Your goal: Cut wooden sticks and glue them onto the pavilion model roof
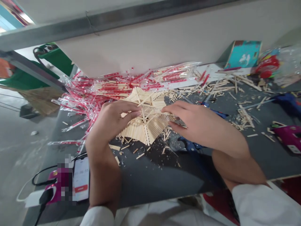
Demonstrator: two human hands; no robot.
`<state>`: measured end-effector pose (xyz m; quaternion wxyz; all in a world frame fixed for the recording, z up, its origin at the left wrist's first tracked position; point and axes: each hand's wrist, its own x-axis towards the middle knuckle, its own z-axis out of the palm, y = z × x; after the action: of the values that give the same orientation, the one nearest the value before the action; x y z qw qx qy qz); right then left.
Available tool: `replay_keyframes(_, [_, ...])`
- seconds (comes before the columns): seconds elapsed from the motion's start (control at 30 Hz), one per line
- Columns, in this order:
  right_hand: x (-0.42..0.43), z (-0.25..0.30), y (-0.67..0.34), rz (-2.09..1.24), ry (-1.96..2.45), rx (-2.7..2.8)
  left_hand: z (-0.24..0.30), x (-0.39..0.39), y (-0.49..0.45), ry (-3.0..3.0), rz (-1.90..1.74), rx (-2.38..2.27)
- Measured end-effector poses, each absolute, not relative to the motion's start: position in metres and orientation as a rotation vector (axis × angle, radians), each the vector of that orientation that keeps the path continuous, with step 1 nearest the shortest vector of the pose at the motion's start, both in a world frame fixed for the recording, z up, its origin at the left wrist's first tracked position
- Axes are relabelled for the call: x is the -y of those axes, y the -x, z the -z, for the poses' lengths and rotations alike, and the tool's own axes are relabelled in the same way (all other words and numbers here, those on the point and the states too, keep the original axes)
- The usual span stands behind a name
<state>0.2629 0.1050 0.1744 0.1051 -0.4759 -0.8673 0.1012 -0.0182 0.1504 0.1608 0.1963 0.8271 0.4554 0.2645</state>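
Head view: one ribbed wooden-stick assembly; left fingers pinching it near centre; right fingers, hold unclear; light, steady pressure advisable.

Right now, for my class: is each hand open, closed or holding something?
Left hand: fingers bent at the stick model; any grip cannot be told.
Right hand: fingers bent at the stick model; any grip cannot be told.
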Motion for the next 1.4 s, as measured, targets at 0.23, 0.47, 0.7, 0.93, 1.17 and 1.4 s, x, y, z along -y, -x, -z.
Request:
replay_keyframes(0.23, [-0.109,-0.170,-0.258,-0.428,1.429,2.493,-0.164,-0.151,0.018,-2.314,-0.712,-1.275])
replay_keyframes(0.47, [-0.115,-0.171,-0.258,-0.509,1.413,2.421,-0.162,-0.149,0.020,-2.409,-0.711,-1.242])
replay_keyframes(0.7, [-0.101,-0.161,-0.270,-0.643,1.221,2.202,-0.177,-0.114,0.011,-2.552,-0.786,-1.377])
replay_keyframes(0.93, [-0.031,-0.151,-0.301,-0.852,1.129,1.963,-0.180,-0.056,-0.014,-2.140,-1.022,-1.145])
replay_keyframes(1.17, [0.013,-0.083,-0.303,-1.449,1.098,1.607,-0.115,-0.021,-0.040,-1.857,-0.619,-1.149])
replay_keyframes(1.4, [0.033,-0.027,-0.274,-1.383,1.182,1.667,-0.035,-0.017,-0.062,-1.168,-0.829,-1.082])
